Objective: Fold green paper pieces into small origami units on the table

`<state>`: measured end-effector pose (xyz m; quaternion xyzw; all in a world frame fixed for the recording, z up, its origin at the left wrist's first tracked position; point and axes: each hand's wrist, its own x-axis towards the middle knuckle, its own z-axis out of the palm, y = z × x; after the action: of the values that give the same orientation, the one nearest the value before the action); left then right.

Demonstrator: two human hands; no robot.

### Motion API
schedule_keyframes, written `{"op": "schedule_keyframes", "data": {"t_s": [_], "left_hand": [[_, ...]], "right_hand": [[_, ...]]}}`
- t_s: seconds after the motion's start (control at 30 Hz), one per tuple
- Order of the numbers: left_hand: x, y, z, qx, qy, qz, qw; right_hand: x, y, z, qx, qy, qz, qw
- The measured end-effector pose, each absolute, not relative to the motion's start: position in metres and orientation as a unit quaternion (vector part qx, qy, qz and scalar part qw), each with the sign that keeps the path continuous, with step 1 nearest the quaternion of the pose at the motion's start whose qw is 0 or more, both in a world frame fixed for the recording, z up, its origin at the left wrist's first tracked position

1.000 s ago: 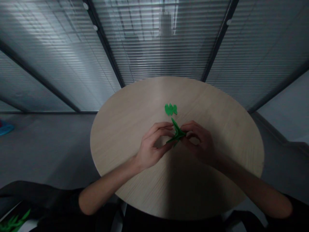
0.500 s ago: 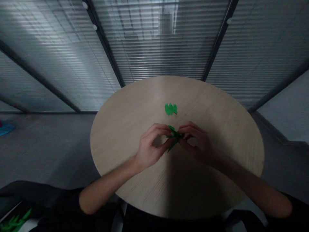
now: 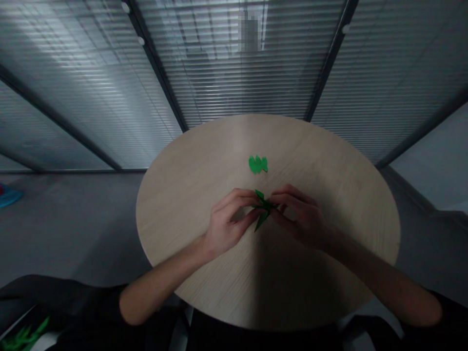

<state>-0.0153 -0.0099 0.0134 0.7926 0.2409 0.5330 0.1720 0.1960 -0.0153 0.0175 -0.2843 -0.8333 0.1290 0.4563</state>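
My left hand (image 3: 229, 222) and my right hand (image 3: 300, 217) meet over the middle of a round wooden table (image 3: 183, 195). Both pinch a small folded green paper piece (image 3: 263, 208) between their fingertips, just above the tabletop. The piece is pointed and partly hidden by my fingers. A second green paper piece (image 3: 258, 164) with a jagged outline lies flat on the table a little beyond my hands, untouched.
Glass walls with closed blinds (image 3: 237, 73) stand behind the table. Grey floor lies to the left and right. More green paper shapes (image 3: 22, 336) show at the bottom left corner, and a blue object (image 3: 9, 195) sits at the far left edge.
The held green piece has gone from spread and upright to smaller and more closed between my fingertips. My hands have drawn slightly closer together; the loose piece stayed where it was.
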Motion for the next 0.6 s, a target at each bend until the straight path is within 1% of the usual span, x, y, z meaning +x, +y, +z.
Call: {"op": "schedule_keyframes", "data": {"t_s": [0.33,0.6], "left_hand": [[-0.018,-0.010,0.011,0.806,0.212,0.545,0.096],[-0.016,-0.010,0.001,0.771,0.233,0.575,0.145]], "right_hand": [[0.197,-0.017,0.019,-0.278,-0.859,0.072,0.424],[0.197,-0.018,0.020,-0.281,-0.866,0.056,0.409]]}}
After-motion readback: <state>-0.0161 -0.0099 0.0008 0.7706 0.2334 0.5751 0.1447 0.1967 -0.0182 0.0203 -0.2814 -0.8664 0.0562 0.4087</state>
